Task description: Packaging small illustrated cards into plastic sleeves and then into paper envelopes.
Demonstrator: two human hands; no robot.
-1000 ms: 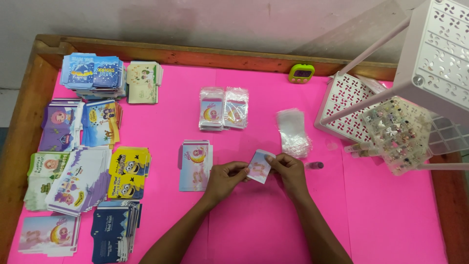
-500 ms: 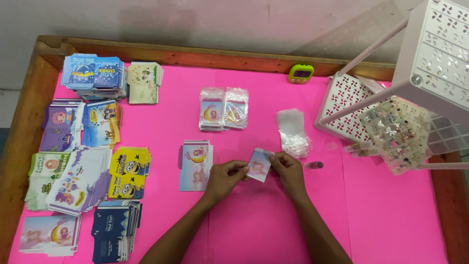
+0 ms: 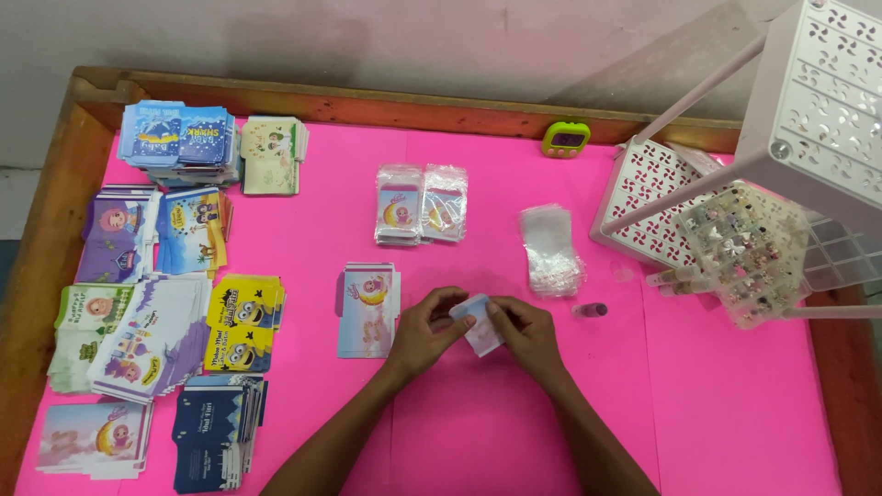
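Light is even and fairly bright, with the pink table cover (image 3: 478,174) strongly saturated. Soft shadows fall toward twelve o'clock on the wall behind the white rack (image 3: 818,101). Mild glare sits on the clear bags (image 3: 549,250). Focus is sharp at centre; edges at three and nine o'clock bow slightly.

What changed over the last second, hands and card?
Little. Both hands, left hand and right hand, keep pinching the small card, which now sits a touch more between the fingers. Card stacks, clear bags and white rack are unmoved.
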